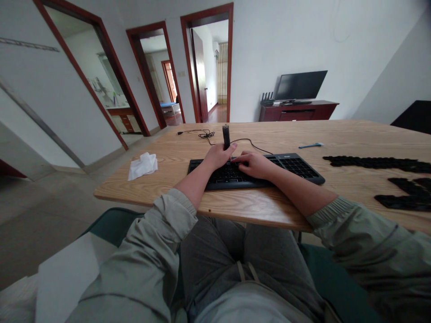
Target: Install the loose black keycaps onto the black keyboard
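Head view: left hand (218, 157) clasps black handle (226, 137); right hand (254, 164), grip unclear, touches keyboard (296, 165); tissue (143, 166) at nine o'clock.

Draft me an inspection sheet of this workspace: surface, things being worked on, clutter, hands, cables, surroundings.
Surface: wood-grain table
Things in hand: keyboard; upright dark stick-like object, type unclear
Clutter: crumpled white tissue, blue-handled tool, black pieces at right, too small to identify
Hands: left hand grips the stick-like object; right hand touches the keyboard
Cables: thin black cable, partly bundled, beyond the keyboard
Surroundings: screen on a red-brown cabinet, three doorways
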Demonstrator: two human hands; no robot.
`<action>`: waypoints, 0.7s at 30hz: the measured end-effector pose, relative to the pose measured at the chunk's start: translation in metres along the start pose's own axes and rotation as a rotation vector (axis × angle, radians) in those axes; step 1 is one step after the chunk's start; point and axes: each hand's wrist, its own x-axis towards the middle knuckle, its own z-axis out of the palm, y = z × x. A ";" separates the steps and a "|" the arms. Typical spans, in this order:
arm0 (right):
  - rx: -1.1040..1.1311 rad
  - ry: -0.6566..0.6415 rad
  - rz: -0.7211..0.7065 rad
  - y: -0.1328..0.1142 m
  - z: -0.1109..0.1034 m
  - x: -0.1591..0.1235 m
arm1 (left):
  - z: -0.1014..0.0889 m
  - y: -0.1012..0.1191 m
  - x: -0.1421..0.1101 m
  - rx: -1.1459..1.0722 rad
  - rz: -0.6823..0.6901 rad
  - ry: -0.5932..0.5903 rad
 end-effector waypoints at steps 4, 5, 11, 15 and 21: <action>-0.004 0.006 -0.013 -0.001 0.000 0.000 | 0.001 -0.004 0.001 0.034 -0.058 0.015; -0.003 0.009 -0.016 -0.002 0.000 0.000 | 0.001 -0.004 0.001 0.043 -0.063 0.025; -0.009 0.000 0.003 -0.002 0.001 0.001 | 0.005 -0.006 0.002 0.060 -0.017 0.070; -0.003 0.000 0.008 -0.001 0.002 0.001 | 0.007 -0.006 0.001 0.059 -0.003 0.092; 0.003 0.002 0.011 -0.001 0.002 0.002 | 0.008 -0.007 0.001 0.030 0.020 0.114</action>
